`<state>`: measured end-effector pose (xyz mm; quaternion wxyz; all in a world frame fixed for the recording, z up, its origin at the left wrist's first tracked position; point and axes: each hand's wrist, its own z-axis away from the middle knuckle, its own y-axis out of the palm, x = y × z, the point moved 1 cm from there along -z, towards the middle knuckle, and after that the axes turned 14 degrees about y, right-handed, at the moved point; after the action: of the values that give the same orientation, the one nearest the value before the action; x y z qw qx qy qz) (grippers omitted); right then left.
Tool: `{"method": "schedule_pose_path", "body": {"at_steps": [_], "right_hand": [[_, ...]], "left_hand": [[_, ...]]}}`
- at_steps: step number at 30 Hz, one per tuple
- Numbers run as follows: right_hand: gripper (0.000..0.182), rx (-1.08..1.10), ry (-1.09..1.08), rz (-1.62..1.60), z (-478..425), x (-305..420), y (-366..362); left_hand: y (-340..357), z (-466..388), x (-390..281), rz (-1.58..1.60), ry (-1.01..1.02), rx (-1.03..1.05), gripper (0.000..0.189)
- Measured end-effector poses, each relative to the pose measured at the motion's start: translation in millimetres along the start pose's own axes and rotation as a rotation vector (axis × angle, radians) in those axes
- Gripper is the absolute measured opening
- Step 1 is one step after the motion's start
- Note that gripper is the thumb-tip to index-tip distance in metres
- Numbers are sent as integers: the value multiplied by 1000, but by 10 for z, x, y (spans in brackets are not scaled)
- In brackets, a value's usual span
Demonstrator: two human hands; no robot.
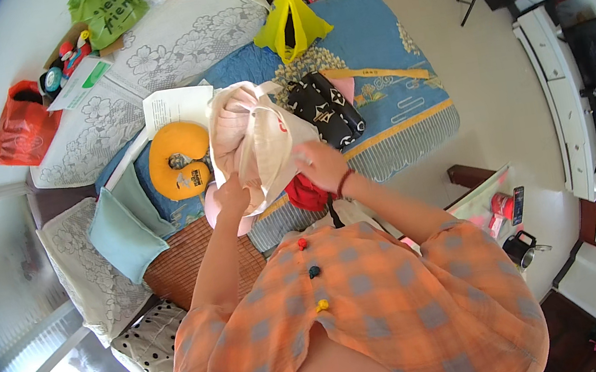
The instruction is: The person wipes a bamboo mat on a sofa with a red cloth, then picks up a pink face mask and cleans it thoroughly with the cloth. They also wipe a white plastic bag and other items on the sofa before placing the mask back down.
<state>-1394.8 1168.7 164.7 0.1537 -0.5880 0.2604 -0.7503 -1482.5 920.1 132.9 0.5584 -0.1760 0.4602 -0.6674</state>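
A cream cloth tote bag point(298, 130) lies before me with its mouth open, showing a soft pale pink item point(233, 126) inside. My left hand point(232, 196) grips the near edge of the bag's mouth. Against the bag's right side is my right hand point(324, 165), its fingertips blurred, so whether it grips the fabric cannot be told. Beneath that hand sits a bunched red cloth item point(306, 193). Left of the bag rests an orange U-shaped neck pillow point(171, 177). A black patterned bag point(324, 109) lies to the right.
The blue patterned sofa cover point(361, 30) bears a yellow plastic bag point(291, 29), a yellow strap point(379, 72) and a white printed sheet point(174, 107). A light blue cushion point(127, 230) leans at left. Behind stands a red bag point(25, 127). A side table point(476, 204) is at right.
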Motion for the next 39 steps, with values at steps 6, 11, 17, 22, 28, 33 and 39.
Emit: {"method": "schedule_pose_path", "body": {"at_steps": [6, 11, 17, 22, 28, 33, 39], "right_hand": [[55, 442, 492, -609, -1150, -217, -8], [47, 205, 688, -1137, -1913, -111, 678], [21, 401, -151, -441, -806, 377, 1278], [9, 872, -231, -47, 390, 291, 1177], [15, 976, -380, -11, 567, 3, 1333], [19, 991, -428, 25, 718, -70, 1435], [36, 1150, -370, 176, 490, 347, 1119]], "left_hand": [[-103, 548, 512, 145, -87, -206, 27], [-281, 955, 624, 681, -255, -370, 16], [-205, 1277, 580, 1151, -546, -718, 10], [181, 1558, 667, 1482, -541, -646, 14], [377, 1796, 392, 1501, -586, -666, 15], [440, 1970, 290, 1584, -632, -722, 19], [162, 1906, 169, 1530, -383, -673, 11]]}}
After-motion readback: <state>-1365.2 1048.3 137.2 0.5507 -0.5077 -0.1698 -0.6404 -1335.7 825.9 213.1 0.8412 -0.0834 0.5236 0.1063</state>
